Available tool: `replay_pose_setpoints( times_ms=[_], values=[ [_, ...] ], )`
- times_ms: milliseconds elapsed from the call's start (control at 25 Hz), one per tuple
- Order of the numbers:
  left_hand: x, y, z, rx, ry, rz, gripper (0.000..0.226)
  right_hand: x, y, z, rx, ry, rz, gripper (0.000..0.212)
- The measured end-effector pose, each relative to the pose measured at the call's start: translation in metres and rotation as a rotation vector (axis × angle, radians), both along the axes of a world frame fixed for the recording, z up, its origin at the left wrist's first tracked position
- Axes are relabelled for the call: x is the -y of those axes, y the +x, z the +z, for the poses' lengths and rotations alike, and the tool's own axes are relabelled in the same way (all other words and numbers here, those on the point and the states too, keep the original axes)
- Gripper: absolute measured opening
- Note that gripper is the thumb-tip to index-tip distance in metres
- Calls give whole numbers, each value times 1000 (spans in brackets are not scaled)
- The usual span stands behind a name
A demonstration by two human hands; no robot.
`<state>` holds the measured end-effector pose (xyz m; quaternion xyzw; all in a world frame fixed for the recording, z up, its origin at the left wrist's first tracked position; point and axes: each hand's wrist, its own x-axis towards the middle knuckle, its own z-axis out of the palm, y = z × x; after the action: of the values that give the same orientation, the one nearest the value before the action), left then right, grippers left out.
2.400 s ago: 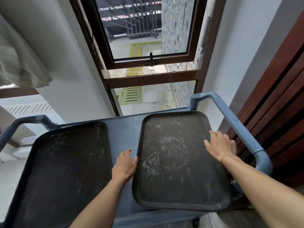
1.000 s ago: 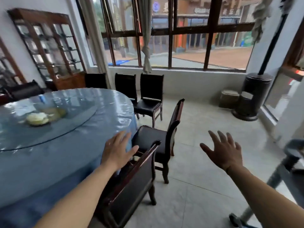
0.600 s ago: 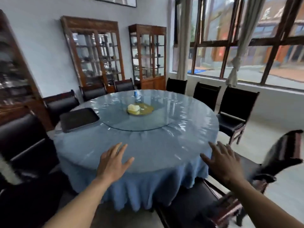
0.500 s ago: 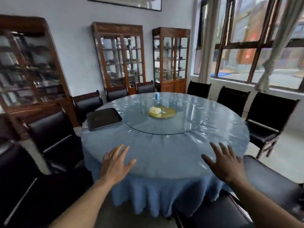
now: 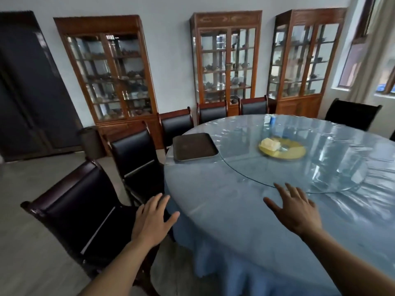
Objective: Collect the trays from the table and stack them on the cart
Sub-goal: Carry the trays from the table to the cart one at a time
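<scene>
Bare skin on both hands: the left hand (image 5: 152, 218) is held out with fingers straight and spread, grasping nothing, in front of the near edge of the round desk (image 5: 235, 221); the right hand (image 5: 296, 208) is likewise released, fingers splayed, over the desk's blue cloth. Whether either palm touches the cloth cannot be told. Two dark chairs stand at the left, the nearer chair (image 5: 83, 210) just beside the left hand, the second chair (image 5: 136, 154) behind it. A glass turntable (image 5: 320, 167) occupies the desk's centre and carries a yellow plate (image 5: 282, 149). One dark tray (image 5: 194, 146) lies flat on the desk's far-left rim, well apart from both hands. Three glass-fronted wooden cabinets (image 5: 226, 58) line the far wall.
</scene>
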<state>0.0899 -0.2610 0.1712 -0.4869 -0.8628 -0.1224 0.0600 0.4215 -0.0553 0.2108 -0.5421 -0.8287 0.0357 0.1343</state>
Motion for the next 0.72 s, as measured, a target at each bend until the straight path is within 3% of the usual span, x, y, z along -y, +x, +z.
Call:
replay_pose_setpoints(
  times_ms=[360,720],
  values=[
    [-141,-64,15,-6,14,59,74,-162,-90,-8,-15,-25,58,77],
    [-232,-133,12,-15,36,92,75,-261,-162,-8,-14,-48,90,76]
  ],
)
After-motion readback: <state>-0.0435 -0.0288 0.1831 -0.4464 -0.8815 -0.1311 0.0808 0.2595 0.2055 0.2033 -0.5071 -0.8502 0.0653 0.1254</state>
